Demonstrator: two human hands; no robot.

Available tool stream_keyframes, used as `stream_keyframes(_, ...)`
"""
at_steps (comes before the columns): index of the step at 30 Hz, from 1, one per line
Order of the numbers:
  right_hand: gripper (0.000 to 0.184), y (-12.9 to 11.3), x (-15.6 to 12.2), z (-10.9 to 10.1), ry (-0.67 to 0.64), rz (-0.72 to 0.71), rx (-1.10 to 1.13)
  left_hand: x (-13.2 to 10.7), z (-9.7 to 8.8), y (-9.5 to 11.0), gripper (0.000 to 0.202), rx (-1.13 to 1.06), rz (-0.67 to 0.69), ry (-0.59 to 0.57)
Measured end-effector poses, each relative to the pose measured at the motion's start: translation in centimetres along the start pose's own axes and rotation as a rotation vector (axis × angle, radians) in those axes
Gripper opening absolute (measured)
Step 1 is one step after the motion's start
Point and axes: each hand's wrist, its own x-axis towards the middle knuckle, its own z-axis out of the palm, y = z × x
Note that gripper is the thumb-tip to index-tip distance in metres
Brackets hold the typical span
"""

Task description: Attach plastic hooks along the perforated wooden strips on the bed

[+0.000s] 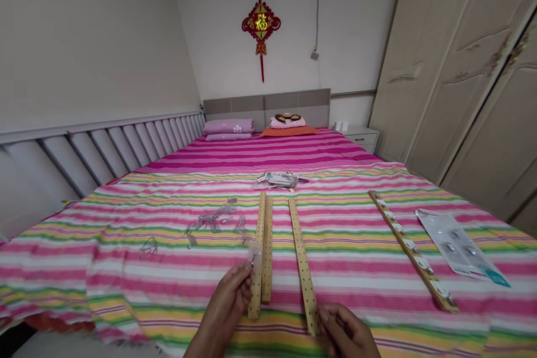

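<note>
My left hand [229, 296] is closed, thumb and fingers pinching a small clear plastic packet [254, 250] over the leftmost perforated wooden strip [254, 302]. A second wooden strip [267, 268] lies close along that one. Farther right lies a third perforated wooden strip [302, 260], slightly angled. At its near end is my right hand [344, 330], fingers curled together beside the strip's edge; what they hold, if anything, is hidden. Several small clear packets [216, 218] are scattered left of the strips.
A wooden strip with several round whitish pieces [411, 246] lies at right, beside a clear blister pack [461, 249]. Beyond the strips sits a plastic bag of parts [279, 180]. The striped bed has a slatted rail [104, 145] at left; wardrobe doors [457, 67] stand at right.
</note>
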Motion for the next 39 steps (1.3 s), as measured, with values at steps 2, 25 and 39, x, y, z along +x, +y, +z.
stream_keyframes(2,0.046,-0.8,0.0,0.8,-0.051,-0.029,0.031,-1.4,0.8,-0.9,0.034,-0.043,-0.061,-0.064)
stream_keyframes(25,0.040,-3.9,-1.7,0.4,0.025,-0.806,-0.658,-5.9,3.9,-2.6,0.015,1.236,0.529,-0.191)
stream_keyframes(39,0.061,-2.5,-1.9,-0.2,0.021,-0.658,-0.599,-6.4,5.8,-2.5,0.010,1.364,0.520,-0.248)
